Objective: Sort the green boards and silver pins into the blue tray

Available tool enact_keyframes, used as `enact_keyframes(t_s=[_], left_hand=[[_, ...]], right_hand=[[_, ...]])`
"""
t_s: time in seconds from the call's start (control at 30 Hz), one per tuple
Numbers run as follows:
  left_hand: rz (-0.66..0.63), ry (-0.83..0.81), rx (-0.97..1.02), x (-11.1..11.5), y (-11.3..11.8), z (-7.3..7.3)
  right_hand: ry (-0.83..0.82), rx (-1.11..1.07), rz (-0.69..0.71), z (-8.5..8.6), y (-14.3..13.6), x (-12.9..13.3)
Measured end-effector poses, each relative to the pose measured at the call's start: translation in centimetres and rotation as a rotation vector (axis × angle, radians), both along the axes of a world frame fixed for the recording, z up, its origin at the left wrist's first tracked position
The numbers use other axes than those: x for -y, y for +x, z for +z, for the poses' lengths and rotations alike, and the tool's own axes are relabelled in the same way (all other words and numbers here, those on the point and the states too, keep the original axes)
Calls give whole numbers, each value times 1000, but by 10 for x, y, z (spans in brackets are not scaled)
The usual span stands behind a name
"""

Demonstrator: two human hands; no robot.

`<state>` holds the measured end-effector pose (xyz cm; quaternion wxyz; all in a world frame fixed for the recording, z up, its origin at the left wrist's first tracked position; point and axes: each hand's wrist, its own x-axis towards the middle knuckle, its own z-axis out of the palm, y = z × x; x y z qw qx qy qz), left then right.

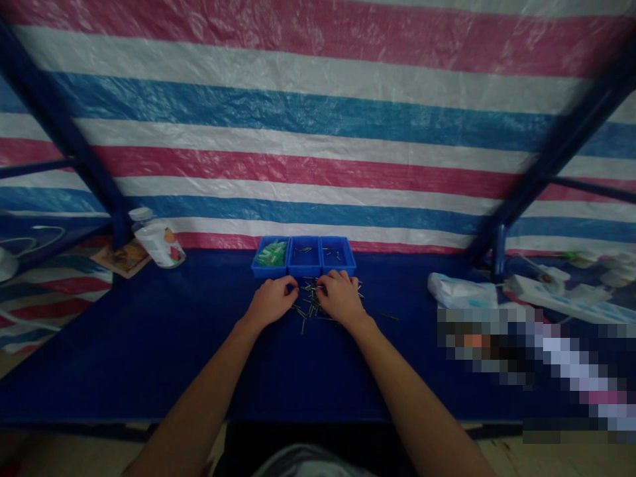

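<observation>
Both hands are down on the blue worktop [149, 344], side by side over a scattered pile of small dark pins [309, 306] (could be screws or nails, too small to say). The left hand [272, 301] has its fingers curled in at the left edge of the pile, and the right hand [340, 298] sits knuckles-up on the right part of it. Whether either grip is actually pinching a pin I honestly can't tell, the fingertips are tucked under and it's pretty dim.

The pile lies just in front of a row of three little blue trays [303, 257] standing touching each other at the back of the worktop. The left tray holds green bits [272, 254], the middle and right ones have a few of the same dark pins in them.

Off to the left there's a white plastic jar [158, 242] tipped on its side near a blue frame post [74, 142]. On the right, a crumpled white bag [460, 291] and a white power strip [551, 295]. A striped red, white and blue tarp [318, 132] hangs behind everything.
</observation>
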<state>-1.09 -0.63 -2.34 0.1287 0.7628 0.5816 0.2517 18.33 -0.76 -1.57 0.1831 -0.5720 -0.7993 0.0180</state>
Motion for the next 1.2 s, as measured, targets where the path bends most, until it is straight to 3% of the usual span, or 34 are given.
enact_keyframes(t_s=[0.17, 0.4, 0.6, 0.8, 1.2], left_hand=[[-7, -63, 32, 2, 4, 4], [-32, -57, 80, 0, 4, 1], [-77, -17, 146, 1, 6, 0], [-176, 12, 174, 2, 8, 1], [-224, 85, 185, 2, 9, 2]], right_hand=[[-6, -2, -60, 0, 0, 0], [-8, -55, -37, -1, -2, -2], [39, -335, 14, 3, -4, -3], [-14, -613, 174, 3, -7, -8], [-151, -888, 227, -5, -4, -18]])
